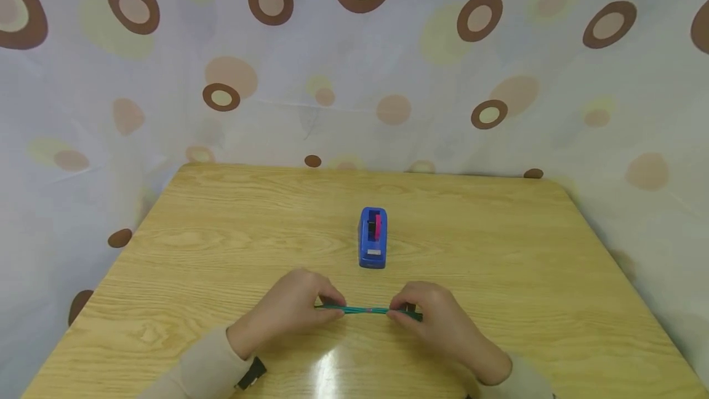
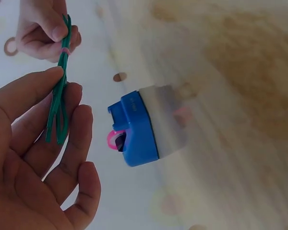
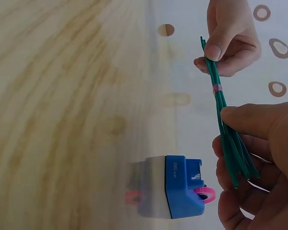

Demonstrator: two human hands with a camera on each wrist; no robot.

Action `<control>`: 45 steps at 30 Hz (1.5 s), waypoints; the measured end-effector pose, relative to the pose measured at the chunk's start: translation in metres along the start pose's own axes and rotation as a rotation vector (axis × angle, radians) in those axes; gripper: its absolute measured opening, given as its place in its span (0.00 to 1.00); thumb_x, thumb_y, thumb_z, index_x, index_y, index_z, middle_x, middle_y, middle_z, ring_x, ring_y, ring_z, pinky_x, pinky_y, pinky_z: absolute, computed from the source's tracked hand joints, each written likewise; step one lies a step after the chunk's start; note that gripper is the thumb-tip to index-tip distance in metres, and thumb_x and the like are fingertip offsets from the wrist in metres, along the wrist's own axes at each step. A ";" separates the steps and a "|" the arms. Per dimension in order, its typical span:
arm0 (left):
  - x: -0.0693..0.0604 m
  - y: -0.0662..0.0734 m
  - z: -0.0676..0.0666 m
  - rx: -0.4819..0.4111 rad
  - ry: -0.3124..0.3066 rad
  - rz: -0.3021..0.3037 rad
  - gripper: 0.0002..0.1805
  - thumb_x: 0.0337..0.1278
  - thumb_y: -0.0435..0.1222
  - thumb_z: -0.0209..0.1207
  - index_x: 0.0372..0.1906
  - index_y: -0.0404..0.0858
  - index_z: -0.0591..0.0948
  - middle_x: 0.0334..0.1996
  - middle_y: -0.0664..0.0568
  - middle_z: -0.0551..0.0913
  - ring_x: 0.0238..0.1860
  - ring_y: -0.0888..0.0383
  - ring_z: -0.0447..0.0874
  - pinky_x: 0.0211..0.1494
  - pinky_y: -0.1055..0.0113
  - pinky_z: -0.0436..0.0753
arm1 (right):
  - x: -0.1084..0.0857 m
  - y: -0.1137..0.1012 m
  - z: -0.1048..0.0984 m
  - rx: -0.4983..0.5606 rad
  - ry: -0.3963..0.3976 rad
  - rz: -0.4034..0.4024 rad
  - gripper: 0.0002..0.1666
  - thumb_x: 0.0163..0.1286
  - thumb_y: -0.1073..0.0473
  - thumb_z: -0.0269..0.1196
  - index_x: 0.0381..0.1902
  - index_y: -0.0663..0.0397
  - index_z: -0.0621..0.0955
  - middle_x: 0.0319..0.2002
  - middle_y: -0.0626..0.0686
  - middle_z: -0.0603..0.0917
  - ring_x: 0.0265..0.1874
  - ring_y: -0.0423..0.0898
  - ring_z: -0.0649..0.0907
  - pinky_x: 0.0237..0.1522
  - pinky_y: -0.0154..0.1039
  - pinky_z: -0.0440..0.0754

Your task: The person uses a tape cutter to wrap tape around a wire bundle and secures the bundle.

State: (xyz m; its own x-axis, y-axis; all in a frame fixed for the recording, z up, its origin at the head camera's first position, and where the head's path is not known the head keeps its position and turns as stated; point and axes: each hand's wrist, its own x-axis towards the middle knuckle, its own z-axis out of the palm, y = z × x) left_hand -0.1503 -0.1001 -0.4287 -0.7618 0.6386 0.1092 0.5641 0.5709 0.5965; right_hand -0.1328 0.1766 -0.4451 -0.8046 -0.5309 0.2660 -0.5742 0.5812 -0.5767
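Between both hands stretches a thin bundle of green wire-like strands [image 1: 357, 310], held level above the table. A narrow band of pink tape [image 3: 217, 88] wraps the bundle near its middle. My left hand [image 1: 299, 303] pinches one end between thumb and fingers. At the other end my right hand [image 1: 437, 319] pinches the strands the same way. The loose ends fan out past the right thumb in the right wrist view. Just beyond the hands stands a blue tape dispenser [image 1: 373, 260] with a pink tape roll [image 1: 378, 227], touched by neither hand.
The wooden table [image 1: 249, 220] has a light grain and rounded far corners. Behind it and along both sides hangs a pale curtain [image 1: 354, 48] with brown rings and spots.
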 end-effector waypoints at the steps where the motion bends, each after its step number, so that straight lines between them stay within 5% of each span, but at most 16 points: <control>1: 0.000 0.000 0.001 0.000 -0.009 -0.006 0.04 0.54 0.37 0.71 0.35 0.43 0.91 0.31 0.63 0.87 0.31 0.73 0.80 0.37 0.73 0.79 | -0.001 0.001 0.001 0.006 -0.014 0.011 0.02 0.62 0.60 0.72 0.30 0.48 0.87 0.29 0.34 0.80 0.29 0.32 0.77 0.34 0.35 0.81; 11: 0.003 -0.007 0.013 -0.035 -0.096 -0.072 0.03 0.53 0.38 0.71 0.34 0.45 0.90 0.31 0.65 0.86 0.30 0.73 0.79 0.36 0.74 0.79 | -0.006 0.009 0.010 -0.001 -0.128 0.116 0.05 0.67 0.54 0.68 0.32 0.46 0.88 0.29 0.32 0.79 0.29 0.32 0.77 0.35 0.33 0.79; 24: 0.009 -0.010 0.017 -0.012 -0.202 -0.062 0.03 0.51 0.36 0.72 0.32 0.46 0.90 0.28 0.67 0.85 0.28 0.74 0.78 0.36 0.75 0.78 | -0.007 0.015 0.012 0.028 -0.190 0.090 0.04 0.62 0.60 0.71 0.29 0.44 0.86 0.28 0.33 0.80 0.29 0.31 0.78 0.35 0.33 0.79; 45: 0.007 -0.005 0.018 0.077 -0.209 -0.080 0.02 0.50 0.37 0.73 0.29 0.48 0.90 0.27 0.68 0.84 0.28 0.74 0.77 0.35 0.75 0.77 | -0.005 0.017 0.009 0.107 -0.272 0.102 0.04 0.61 0.60 0.72 0.30 0.46 0.85 0.28 0.36 0.78 0.28 0.34 0.76 0.31 0.32 0.77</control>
State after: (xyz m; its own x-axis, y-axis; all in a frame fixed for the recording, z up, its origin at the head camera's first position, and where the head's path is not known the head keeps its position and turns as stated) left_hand -0.1531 -0.0889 -0.4450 -0.7271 0.6779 -0.1081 0.5329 0.6567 0.5336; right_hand -0.1371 0.1832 -0.4635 -0.7788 -0.6272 -0.0061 -0.4613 0.5793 -0.6720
